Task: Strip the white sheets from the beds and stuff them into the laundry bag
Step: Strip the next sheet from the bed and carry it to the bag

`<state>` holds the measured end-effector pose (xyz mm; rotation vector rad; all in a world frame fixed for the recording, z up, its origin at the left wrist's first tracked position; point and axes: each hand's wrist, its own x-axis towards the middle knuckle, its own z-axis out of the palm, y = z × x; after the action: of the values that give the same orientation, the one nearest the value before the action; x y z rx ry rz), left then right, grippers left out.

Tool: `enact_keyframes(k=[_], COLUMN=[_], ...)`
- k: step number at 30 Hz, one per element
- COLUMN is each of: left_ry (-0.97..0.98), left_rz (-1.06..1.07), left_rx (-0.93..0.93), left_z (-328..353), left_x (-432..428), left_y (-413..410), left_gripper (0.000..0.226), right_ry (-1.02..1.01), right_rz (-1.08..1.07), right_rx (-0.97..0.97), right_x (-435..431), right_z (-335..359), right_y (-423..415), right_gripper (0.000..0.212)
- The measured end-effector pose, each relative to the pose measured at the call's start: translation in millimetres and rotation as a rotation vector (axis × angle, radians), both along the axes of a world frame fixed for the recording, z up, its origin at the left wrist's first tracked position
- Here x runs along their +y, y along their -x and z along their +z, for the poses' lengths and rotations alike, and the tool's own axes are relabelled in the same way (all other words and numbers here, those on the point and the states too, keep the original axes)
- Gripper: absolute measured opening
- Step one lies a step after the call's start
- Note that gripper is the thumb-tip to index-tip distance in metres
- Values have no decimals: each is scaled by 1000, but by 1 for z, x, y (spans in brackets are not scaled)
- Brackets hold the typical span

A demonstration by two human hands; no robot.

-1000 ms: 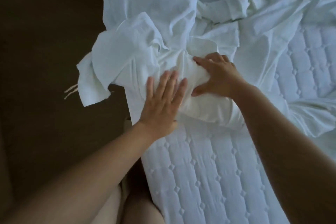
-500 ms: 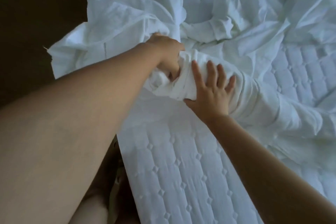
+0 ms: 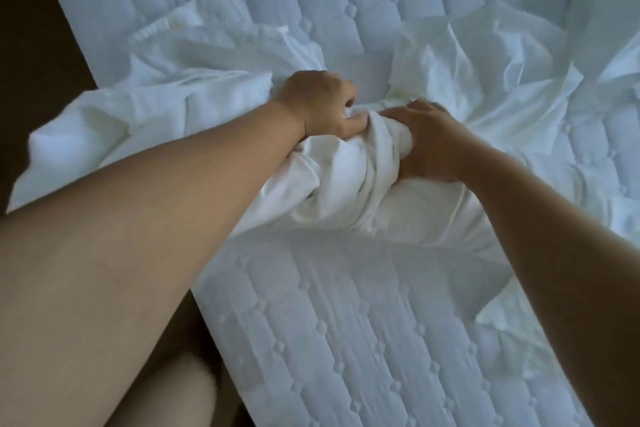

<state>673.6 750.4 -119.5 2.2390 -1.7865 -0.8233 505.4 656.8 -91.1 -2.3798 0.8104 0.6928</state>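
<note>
Both hands are clamped on the white sheet [image 3: 339, 191]. The left hand [image 3: 318, 104] is fisted on a fold at the top of the bundle, and the right hand [image 3: 426, 142] is curled over its side with the fingers sunk into the cloth. The wad sits between them near the middle of the bed, probably bunched this tight so it carries in one load and stuffs easily. Loose parts of it trail off both ways: one flap hangs over the left edge, and crumpled folds spread to the right. Under it lies a bare quilted mattress [image 3: 346, 340] with stitched tufts. Dark floor [image 3: 34, 45] runs along the left side of the bed — the room is dim. No laundry bag is in view.
</note>
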Motion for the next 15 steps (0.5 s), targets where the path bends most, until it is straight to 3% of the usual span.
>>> enact_keyframes(k=[5, 11, 13, 15], left_ry=[-112, -118, -198, -339], left_rz=[-69, 2, -92, -251], left_rx=[43, -56, -148, -237], left_z=[-14, 54, 81, 81], left_x=[-38, -13, 14, 46], left_y=[-14, 23, 45, 64], left_gripper=[61, 28, 65, 103], right_ry=[-71, -109, -70, 120], right_rz=[-2, -33, -99, -174], right_rx=[30, 5, 5, 45], right_x=[-37, -40, -35, -22], right_z=[-19, -16, -8, 4], right_y=[-21, -17, -13, -4], right_gripper=[104, 106, 98, 89])
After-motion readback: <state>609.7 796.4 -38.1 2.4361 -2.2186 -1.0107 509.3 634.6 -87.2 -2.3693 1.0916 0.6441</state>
